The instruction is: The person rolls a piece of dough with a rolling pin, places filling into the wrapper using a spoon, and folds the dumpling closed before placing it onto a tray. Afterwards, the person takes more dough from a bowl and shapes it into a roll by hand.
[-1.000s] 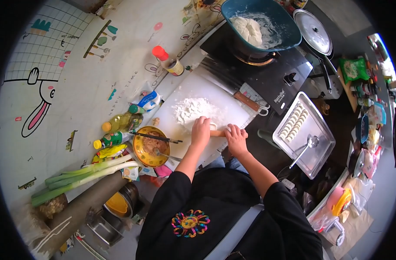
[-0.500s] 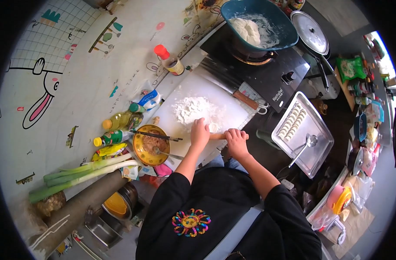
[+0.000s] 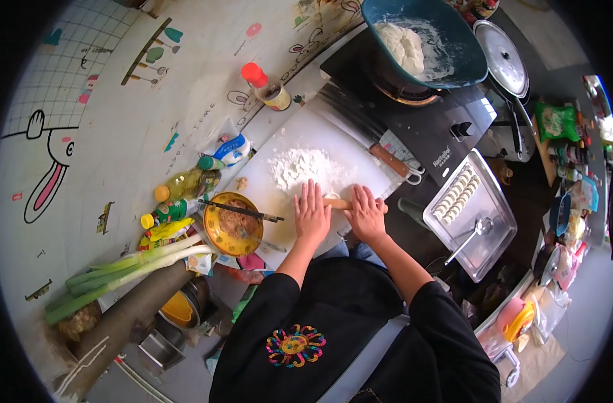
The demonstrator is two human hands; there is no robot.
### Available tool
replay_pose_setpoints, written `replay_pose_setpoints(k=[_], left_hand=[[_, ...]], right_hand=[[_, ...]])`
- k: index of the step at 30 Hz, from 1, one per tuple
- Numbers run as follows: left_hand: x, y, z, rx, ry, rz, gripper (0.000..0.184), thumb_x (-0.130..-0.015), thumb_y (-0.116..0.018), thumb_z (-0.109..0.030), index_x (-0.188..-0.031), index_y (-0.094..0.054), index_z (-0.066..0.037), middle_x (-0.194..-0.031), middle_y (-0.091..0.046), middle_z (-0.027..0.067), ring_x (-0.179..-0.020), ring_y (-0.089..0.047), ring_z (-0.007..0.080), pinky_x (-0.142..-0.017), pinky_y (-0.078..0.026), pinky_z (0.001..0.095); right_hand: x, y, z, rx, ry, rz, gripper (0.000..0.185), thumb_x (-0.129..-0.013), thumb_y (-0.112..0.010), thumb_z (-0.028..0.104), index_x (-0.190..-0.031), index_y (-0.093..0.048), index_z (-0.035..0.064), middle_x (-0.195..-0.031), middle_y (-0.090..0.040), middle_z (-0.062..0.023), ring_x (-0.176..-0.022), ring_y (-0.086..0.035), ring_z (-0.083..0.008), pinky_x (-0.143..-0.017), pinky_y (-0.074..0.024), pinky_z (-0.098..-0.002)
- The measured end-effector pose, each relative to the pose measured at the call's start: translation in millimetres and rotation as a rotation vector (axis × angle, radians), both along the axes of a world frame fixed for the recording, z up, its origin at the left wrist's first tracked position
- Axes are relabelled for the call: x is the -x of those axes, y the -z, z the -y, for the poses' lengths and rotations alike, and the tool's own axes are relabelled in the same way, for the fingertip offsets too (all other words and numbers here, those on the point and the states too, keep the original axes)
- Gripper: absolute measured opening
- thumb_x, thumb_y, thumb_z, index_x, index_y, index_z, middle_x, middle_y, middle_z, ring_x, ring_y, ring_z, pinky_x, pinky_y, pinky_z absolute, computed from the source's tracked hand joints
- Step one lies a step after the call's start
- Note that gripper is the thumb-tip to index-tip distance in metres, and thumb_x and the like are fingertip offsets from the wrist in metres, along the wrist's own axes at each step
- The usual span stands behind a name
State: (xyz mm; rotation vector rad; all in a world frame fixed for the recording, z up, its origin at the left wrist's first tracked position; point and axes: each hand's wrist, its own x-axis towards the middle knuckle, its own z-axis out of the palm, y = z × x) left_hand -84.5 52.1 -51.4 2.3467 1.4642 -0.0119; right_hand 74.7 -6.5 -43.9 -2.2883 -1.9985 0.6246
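Observation:
Both hands lie flat over a wooden rolling pin [image 3: 339, 203] on the white cutting board [image 3: 370, 176]. My left hand [image 3: 312, 215], fingers stretched forward, covers the pin's left end. At the other end, my right hand [image 3: 365, 215] rests across the pin with its fingers extended, and the tip of the handle shows beyond it. A small bit of dough [image 3: 331, 195] shows at the pin between the hands, partly hidden. Loose white flour [image 3: 300, 168] is heaped just ahead of my left fingertips.
Left of the board stands a yellow bowl [image 3: 209, 232] of meat filling with chopsticks [image 3: 246, 212] across it. A cleaver [image 3: 389, 160] lies along the board's right edge. A metal tray [image 3: 484, 258] holds dumplings [image 3: 456, 195] and a spoon [image 3: 482, 227]. A blue basin [image 3: 478, 70] contains dough [image 3: 402, 48].
My fingers have straightened from a curled hold to lying flat over the rolling pin. The whole view has shifted slightly.

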Motion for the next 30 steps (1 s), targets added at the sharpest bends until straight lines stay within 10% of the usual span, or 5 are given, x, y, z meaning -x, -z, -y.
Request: replay_pose_setpoints(k=[23, 30], left_hand=[[1, 1, -7, 0.062, 0.016, -0.022, 0.067, -0.091, -0.045, -0.031, -0.144, -0.019, 0.002, -0.153, -0.011, 0.0163, -0.141, -0.012, 0.0315, -0.113, -0.01, 0.0499], [15, 2, -3, 0.019, 0.187, 0.263, 0.044, -0.082, -0.061, -0.014, -0.124, -0.052, -0.005, -0.131, -0.05, 0.0116, -0.125, -0.042, 0.0285, -0.109, -0.024, 0.0482]], right_hand=[[-1, 8, -10, 0.07, -0.042, 0.079, 0.072, -0.09, -0.045, 0.047, -0.144, -0.024, 0.0045, -0.153, -0.015, -0.0059, -0.14, -0.016, -0.0231, -0.109, -0.0175, -0.0542], [6, 10, 12, -0.056, 0.026, -0.01, 0.047, -0.085, -0.056, 0.024, -0.129, -0.046, 0.0086, -0.147, -0.027, -0.008, -0.136, -0.025, -0.0245, -0.103, -0.0265, -0.0522]])
